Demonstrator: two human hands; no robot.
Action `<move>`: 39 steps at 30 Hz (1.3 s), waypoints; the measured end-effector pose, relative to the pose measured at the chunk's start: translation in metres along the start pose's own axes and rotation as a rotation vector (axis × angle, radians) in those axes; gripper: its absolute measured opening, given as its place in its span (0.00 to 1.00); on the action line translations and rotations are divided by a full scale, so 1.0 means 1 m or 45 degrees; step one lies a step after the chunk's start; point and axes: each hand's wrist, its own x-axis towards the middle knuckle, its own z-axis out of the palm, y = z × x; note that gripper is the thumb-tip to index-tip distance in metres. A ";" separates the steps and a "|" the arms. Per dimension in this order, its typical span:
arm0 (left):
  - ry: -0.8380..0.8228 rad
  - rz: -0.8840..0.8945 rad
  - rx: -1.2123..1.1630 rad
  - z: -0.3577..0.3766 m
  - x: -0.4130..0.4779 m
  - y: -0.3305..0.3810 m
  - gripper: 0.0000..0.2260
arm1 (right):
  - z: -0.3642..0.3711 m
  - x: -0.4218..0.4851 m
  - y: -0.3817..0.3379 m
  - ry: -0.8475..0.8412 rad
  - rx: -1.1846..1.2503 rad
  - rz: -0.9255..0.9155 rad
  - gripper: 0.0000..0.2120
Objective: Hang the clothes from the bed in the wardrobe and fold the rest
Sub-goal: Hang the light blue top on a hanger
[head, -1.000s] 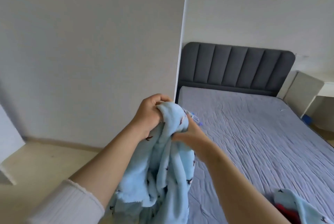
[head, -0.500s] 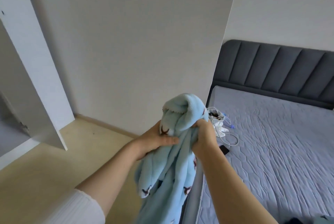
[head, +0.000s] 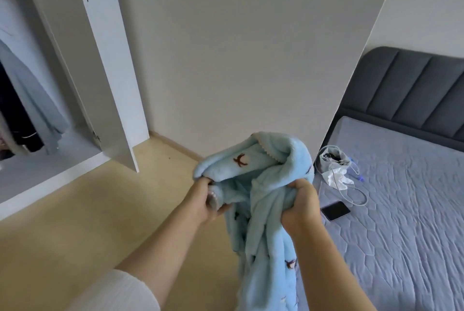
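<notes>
Turning left since a moment ago, the view now shows both hands nearest: left hand and right hand gripping a fluffy pale-blue fleece garment, spreading its collar. Beyond lies the grey quilted bed; farthest, the open white wardrobe, suggesting hanging comes next.

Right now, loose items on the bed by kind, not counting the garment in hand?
Phone: 1
Grey pouch: 1
White cable: 1
Crumpled white item, possibly a mask or glove: 1
Total: 4

Likely a home bedroom: bed, open wardrobe with hanging clothes.
</notes>
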 end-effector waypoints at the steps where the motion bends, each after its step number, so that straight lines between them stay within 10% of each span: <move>1: -0.011 0.036 -0.070 -0.005 -0.005 0.010 0.10 | 0.003 0.000 0.007 0.005 -0.023 0.004 0.19; 15: -0.456 0.690 -0.604 -0.152 -0.049 0.157 0.18 | 0.184 0.000 0.119 -0.449 -0.906 -0.259 0.16; 21: 0.035 0.848 -0.292 -0.226 -0.060 0.212 0.19 | 0.275 -0.019 0.200 -1.025 -0.776 -0.057 0.18; 24: -0.125 0.719 -0.585 -0.261 -0.067 0.244 0.18 | 0.318 -0.025 0.237 -1.318 -0.723 0.016 0.18; 27: 0.129 1.033 -0.537 -0.295 -0.068 0.259 0.03 | 0.347 -0.018 0.277 -1.098 -0.876 -0.022 0.09; 30: 0.406 1.070 -0.547 -0.322 -0.064 0.286 0.21 | 0.365 0.000 0.303 -0.797 -0.812 0.087 0.07; 34: 0.983 1.023 -0.275 -0.359 -0.047 0.314 0.09 | 0.404 0.024 0.325 -0.781 -0.667 0.411 0.11; 39: 1.077 0.960 -0.027 -0.391 -0.010 0.354 0.06 | 0.466 0.070 0.346 -0.777 -0.281 0.923 0.20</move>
